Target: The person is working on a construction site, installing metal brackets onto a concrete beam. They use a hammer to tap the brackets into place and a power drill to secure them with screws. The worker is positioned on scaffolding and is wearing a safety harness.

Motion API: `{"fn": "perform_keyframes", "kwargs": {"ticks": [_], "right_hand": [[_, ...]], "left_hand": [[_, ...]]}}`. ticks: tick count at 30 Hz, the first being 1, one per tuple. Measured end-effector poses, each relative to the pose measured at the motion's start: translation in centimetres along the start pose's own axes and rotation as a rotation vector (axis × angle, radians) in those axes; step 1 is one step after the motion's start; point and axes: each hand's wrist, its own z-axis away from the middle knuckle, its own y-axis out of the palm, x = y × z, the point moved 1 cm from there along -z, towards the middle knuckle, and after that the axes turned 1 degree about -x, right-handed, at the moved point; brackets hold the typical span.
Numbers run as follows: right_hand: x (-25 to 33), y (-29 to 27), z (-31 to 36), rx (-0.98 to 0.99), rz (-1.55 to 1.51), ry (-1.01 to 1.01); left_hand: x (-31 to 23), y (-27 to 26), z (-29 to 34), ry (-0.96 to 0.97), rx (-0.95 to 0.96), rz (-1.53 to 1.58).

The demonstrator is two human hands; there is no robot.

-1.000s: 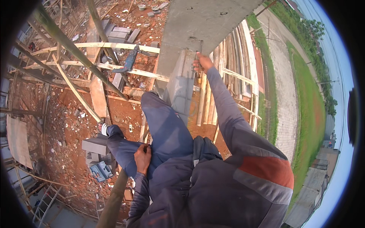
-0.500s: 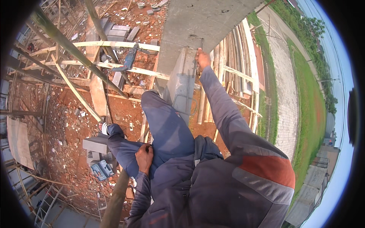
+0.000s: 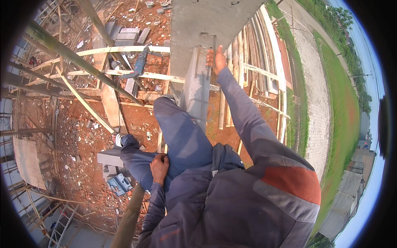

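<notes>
My right hand (image 3: pixel 218 61) reaches forward over the end of a grey concrete beam (image 3: pixel 192 84). Its fingers are closed around a thin steel rod (image 3: pixel 214 43), the thumb on the right side. Other thin steel bars (image 3: pixel 197 62) stand along the beam, and a bent steel loop (image 3: pixel 198 108) lies nearer my knee. On my left thigh rests my left hand (image 3: pixel 159 168), fingers curled inward. A small dark patch shows at its fingertips; whether it is a held thing or trouser cloth cannot be made out.
A blue power tool (image 3: pixel 140 64) lies across wooden rails (image 3: pixel 124 49) at the left. Below are rubble-strewn red soil, grey blocks (image 3: pixel 111 159) and an open blue case (image 3: pixel 120 184). Bamboo poles (image 3: pixel 70 53) cross at the left; stacked timber (image 3: pixel 256 49) lies right of the concrete slab (image 3: pixel 206 18).
My right hand has shifted slightly and turned, so its fingers now show left of the rod. The view has tilted a little; my left hand stays on the thigh.
</notes>
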Motion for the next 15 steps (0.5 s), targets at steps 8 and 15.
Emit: {"fn": "perform_keyframes", "kwargs": {"ticks": [8,15], "right_hand": [[0.2,-3.4,3.3,0.082,0.23,0.132],[1.2,-2.4,6.6,0.19,0.244,0.172]], "left_hand": [[-0.1,0.1,0.4,-0.006,-0.022,-0.041],[0.3,0.5,-0.1,0.002,0.049,-0.166]]}}
